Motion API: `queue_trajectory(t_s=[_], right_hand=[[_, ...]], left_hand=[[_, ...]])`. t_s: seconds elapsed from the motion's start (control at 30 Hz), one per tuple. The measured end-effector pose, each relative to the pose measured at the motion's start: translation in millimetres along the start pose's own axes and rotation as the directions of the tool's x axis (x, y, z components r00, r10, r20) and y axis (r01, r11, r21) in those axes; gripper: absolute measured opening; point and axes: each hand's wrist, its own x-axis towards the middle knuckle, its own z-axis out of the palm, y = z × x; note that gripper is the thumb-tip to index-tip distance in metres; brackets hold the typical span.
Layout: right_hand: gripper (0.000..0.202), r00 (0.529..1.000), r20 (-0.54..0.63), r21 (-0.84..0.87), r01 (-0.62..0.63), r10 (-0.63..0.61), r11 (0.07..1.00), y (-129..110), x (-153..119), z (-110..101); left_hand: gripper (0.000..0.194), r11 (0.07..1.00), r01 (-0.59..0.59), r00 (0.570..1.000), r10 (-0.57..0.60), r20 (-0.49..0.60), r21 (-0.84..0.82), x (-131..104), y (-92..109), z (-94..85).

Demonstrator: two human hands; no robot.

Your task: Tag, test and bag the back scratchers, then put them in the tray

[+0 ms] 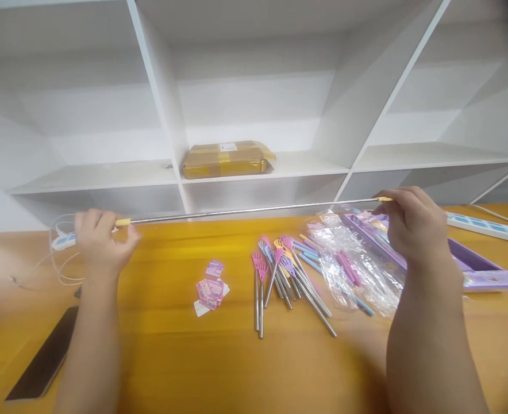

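A thin metal telescopic rod (254,210) is stretched out nearly level above the wooden table, with a yellow piece at each end. My left hand (103,238) is closed round the yellow handle at its left end. At the right end, my right hand (413,221) pinches the other yellow piece, mostly hidden by the fingers. Below the rod lie several metal rods with small pink, purple, blue and orange hand-shaped heads (287,264). Pink and white cards (211,292) are piled left of them. Clear plastic bags (344,259) and coloured tubes (310,256) lie to the right.
A purple box (473,259) stands at the right, partly behind my right arm. Power strips (491,225) and white cables lie at both sides. A dark flat object (45,356) rests at the lower left. Behind the table (163,356), a taped brown parcel (227,159) sits on white shelves (310,164).
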Motion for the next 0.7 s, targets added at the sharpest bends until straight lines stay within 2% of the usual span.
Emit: queue_trajectory(t_s=[0.13, 0.37, 0.47, 0.57, 0.63, 0.7], right_hand=[[0.020, 1.000, 0.014, -0.015, -0.005, 0.005, 1.000, 2, 0, 2], [0.023, 1.000, 0.006, -0.036, 0.020, -0.020, 0.999, 0, -2, 5], [0.022, 1.000, 0.017, -0.069, 0.009, -0.008, 0.998, 1, -4, 5], [0.020, 1.000, -0.005, -0.061, 0.012, -0.012, 0.998, 2, -5, 6], [0.020, 0.999, -0.004, -0.046, 0.033, -0.033, 0.998, -3, -5, 9], [0.022, 0.996, 0.036, -0.030, 0.079, -0.078, 0.996, -18, -6, 15]], left_hand=[[0.031, 1.000, -0.009, 1.000, 0.009, 0.010, 0.014, 0, -3, -1.4], [0.027, 1.000, -0.012, 1.000, 0.012, 0.013, 0.007, 1, 3, -4.1], [0.030, 0.999, 0.025, 0.999, -0.026, 0.032, 0.025, 1, 0, -5.4], [0.029, 1.000, 0.015, 0.999, -0.016, 0.037, 0.023, 1, -5, -6.2], [0.028, 1.000, -0.016, 1.000, 0.016, 0.027, 0.005, 0, -1, -4.7], [0.025, 0.998, -0.056, 0.998, 0.057, 0.022, -0.021, -4, 17, -0.3]])
